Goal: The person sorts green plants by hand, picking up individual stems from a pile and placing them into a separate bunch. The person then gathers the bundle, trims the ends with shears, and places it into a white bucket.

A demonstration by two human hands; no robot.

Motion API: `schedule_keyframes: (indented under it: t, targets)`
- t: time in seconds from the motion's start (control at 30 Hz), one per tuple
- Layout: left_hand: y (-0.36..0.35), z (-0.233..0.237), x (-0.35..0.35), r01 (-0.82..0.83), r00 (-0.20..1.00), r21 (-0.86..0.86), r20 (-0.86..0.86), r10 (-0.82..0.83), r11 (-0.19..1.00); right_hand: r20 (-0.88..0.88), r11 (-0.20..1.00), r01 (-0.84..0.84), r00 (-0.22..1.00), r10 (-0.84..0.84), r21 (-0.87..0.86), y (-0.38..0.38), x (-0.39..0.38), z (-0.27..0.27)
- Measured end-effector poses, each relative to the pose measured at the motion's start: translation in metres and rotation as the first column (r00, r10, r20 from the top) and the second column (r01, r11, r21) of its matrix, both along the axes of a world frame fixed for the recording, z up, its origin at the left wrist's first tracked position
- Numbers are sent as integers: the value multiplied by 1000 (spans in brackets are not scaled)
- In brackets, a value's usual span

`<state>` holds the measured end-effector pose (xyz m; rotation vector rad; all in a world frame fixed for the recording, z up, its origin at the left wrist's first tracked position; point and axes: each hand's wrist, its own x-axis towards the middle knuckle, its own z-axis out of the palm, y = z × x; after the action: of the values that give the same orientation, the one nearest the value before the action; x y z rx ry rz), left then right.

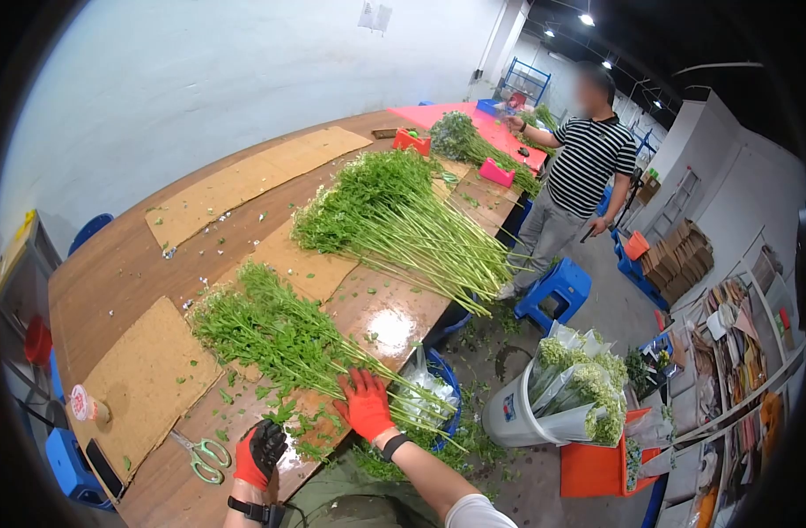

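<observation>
My left hand (260,454), in a red glove with black on its palm side, is over the front edge of the wooden table (156,488), fingers curled; what they hold, if anything, is unclear. My right hand (365,405), in a red glove, lies with fingers spread on the stems of a smaller leafy bundle (284,334). Behind that bundle lies a larger pile of green stems (385,211), leaves to the left and cut ends over the edge. Green-handled scissors (202,458) rest left of my left hand, near a cardboard sheet (147,387).
A lidded cup (89,405) and a phone (104,466) are at the left. On the right stand a grey bucket of wrapped flowers (517,414), a blue stool (557,292) and an orange crate (596,471). A person (589,163) stands at the far table end.
</observation>
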<state>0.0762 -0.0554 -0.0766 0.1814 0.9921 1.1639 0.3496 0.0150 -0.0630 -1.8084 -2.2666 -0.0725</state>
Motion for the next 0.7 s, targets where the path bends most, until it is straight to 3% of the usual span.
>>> schedule_keyframes:
  t: [0.7]
  targets:
    - [1,-6,-1,-5,1000,-23,13,5,1000,-31,1000,-10,999,10,15,0,0,-3]
